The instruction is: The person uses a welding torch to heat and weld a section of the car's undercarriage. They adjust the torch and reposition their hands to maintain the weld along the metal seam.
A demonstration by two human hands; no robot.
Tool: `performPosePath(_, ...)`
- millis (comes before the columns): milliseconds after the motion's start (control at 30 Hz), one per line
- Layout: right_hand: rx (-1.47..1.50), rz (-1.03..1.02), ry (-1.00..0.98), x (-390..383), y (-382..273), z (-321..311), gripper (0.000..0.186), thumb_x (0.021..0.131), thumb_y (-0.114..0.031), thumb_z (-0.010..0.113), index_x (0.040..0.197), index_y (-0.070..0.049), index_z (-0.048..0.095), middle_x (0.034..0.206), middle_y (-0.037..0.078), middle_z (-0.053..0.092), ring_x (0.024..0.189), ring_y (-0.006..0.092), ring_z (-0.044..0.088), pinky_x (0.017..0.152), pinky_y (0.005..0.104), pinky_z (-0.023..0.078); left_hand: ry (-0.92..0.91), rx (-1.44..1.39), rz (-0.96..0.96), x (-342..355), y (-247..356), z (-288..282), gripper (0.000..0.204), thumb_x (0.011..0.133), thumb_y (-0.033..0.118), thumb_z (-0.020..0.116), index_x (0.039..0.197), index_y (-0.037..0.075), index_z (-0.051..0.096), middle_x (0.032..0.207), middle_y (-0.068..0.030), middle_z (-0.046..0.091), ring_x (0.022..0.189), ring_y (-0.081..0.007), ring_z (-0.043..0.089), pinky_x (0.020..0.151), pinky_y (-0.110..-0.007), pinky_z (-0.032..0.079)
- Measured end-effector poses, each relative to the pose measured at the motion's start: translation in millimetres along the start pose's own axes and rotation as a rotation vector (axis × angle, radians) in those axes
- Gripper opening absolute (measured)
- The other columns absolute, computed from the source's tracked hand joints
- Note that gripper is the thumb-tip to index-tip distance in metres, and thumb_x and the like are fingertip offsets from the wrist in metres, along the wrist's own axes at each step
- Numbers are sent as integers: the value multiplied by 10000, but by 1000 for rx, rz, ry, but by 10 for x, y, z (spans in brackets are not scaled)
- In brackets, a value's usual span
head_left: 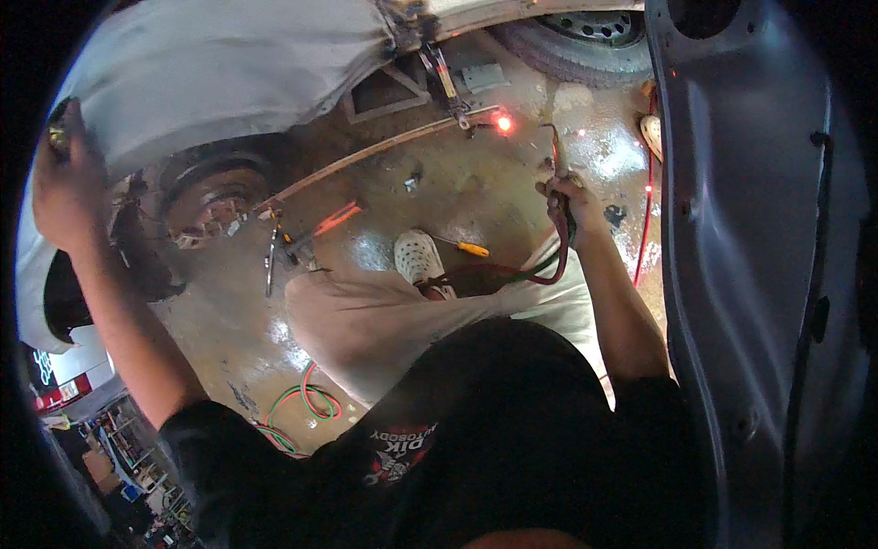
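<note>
My right hand is closed round a gas torch whose bent tip points up and left. Red and green hoses run from it across my lap. A small spot glows bright red at the end of a long curved strip, to the left of the torch tip and apart from it. My left hand is raised at the far left, beside a pale cover draped over the vehicle. Its fingers are bent round something dark and yellowish that I cannot make out.
On the floor lie a yellow-handled screwdriver, orange-handled pliers and a ratchet-like tool. Coiled hose sits lower left. A wheel stands at the top; a large dark body panel rises on my right.
</note>
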State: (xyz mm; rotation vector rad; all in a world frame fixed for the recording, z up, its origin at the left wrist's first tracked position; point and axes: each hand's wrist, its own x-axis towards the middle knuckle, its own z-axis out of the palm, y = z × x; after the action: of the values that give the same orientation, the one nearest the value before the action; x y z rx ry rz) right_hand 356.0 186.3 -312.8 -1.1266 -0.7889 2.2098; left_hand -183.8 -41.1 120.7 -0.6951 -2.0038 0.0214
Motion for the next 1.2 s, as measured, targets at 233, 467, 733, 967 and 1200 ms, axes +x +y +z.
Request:
performPosePath(233, -61, 115, -29, 5, 123, 505, 230, 981, -160, 716, 1177, -98, 613, 903, 85, 700, 728, 138, 687, 469, 262, 445, 8, -167, 19, -90, 219, -293, 378, 1032, 529, 609, 1246, 261, 769, 1077, -74, 794, 992, -321, 759, 828, -429, 585)
performPosePath(467, -127, 127, -71, 391, 255, 345, 144, 983, -145, 698, 1099, -107, 622, 905, 75, 707, 887, 195, 760, 540, 261, 496, 65, -193, 23, -133, 342, -289, 371, 1030, 516, 607, 1219, 242, 772, 1065, -86, 792, 992, -331, 757, 821, -442, 580)
performPosePath(733, -165, 120, -122, 400, 245, 229, 87, 991, -133, 665, 1059, -100, 623, 854, 89, 709, 858, 181, 757, 481, 274, 495, 161, -178, -140, -174, 334, -143, 405, 992, 533, 626, 1113, 187, 799, 955, -111, 791, 912, -369, 750, 791, -474, 572)
performPosePath(967, -118, 82, -102, 483, 319, 344, 87, 1013, -132, 641, 1077, -75, 622, 839, 91, 700, 782, 201, 761, 462, 291, 496, 404, -238, -133, -287, 313, 86, 448, 959, 524, 651, 997, 110, 817, 903, -140, 788, 853, -380, 754, 745, -485, 578)
performPosePath(1200, -188, 123, -46, 442, 207, 385, 95, 1007, -144, 657, 1070, -76, 636, 820, 80, 683, 806, 197, 747, 489, 279, 499, 503, -253, -98, -339, 359, 216, 425, 939, 516, 692, 912, 113, 823, 812, -145, 771, 735, -391, 738, 640, -504, 559)
